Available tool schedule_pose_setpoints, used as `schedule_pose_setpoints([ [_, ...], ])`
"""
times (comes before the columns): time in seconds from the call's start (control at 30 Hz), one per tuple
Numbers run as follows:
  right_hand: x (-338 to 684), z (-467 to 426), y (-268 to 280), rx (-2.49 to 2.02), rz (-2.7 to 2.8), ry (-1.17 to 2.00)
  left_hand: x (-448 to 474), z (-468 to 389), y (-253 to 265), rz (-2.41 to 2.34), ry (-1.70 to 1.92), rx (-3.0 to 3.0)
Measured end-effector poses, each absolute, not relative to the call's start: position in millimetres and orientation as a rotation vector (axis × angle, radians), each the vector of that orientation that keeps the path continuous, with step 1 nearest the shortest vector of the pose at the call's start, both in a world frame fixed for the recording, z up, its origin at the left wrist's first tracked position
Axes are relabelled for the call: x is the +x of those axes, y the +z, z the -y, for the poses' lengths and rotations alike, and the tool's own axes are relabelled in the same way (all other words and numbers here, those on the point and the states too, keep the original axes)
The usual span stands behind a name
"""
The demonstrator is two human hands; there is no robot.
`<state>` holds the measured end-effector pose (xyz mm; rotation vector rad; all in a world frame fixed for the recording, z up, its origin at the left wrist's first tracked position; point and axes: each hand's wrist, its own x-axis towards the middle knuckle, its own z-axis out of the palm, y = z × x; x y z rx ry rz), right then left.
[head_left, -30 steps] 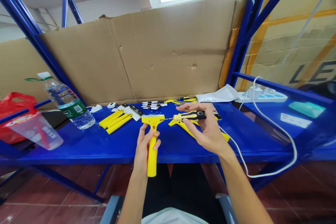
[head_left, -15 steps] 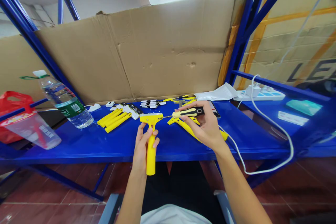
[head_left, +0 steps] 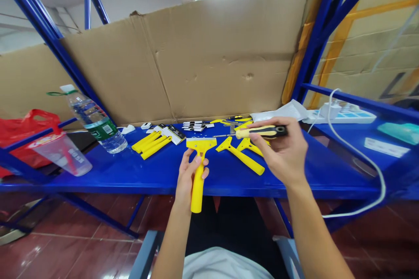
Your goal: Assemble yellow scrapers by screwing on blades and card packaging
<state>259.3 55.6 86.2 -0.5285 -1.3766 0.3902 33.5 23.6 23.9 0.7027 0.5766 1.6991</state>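
Note:
My left hand (head_left: 190, 172) is closed around the neck of a yellow scraper (head_left: 197, 187), its wide head up and its handle hanging down past the table edge. A thin metal strip runs along the top of the head. In my right hand (head_left: 288, 150) is a yellow-and-black screwdriver (head_left: 263, 132), held level with its shaft pointing left. The screwdriver's tip is near small white bits on the table, just above the right end of the scraper's head. More yellow scrapers (head_left: 245, 160) lie on the table between the two hands, partly hidden by the right one.
Several yellow handles (head_left: 152, 144) lie beside black-and-white packets (head_left: 173, 134). At left stand a water bottle (head_left: 104, 128) and a plastic cup (head_left: 65, 154) near a red bag (head_left: 19, 139). A power strip (head_left: 355, 115) with a white cable (head_left: 373, 168) is at right. Cardboard (head_left: 212, 61) walls the back.
The screwdriver has drawn away from the scraper's right side, moving up and right. The camera view has shifted, and the scraper stays in my left hand.

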Motion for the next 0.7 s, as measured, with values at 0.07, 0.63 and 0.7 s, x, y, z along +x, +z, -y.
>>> schedule_pose_setpoints([
  [0.07,262,-48,92,-0.464,1.3,0.311,33,-23,24,-0.566,1.697,0.695],
  [0.63,243,-37,86,-0.434,1.475,0.356,40,-19,28,-0.656,1.745,0.778],
  [0.7,243,-37,85,-0.445,1.487,0.374,41,-18,28,-0.659,1.751,0.784],
])
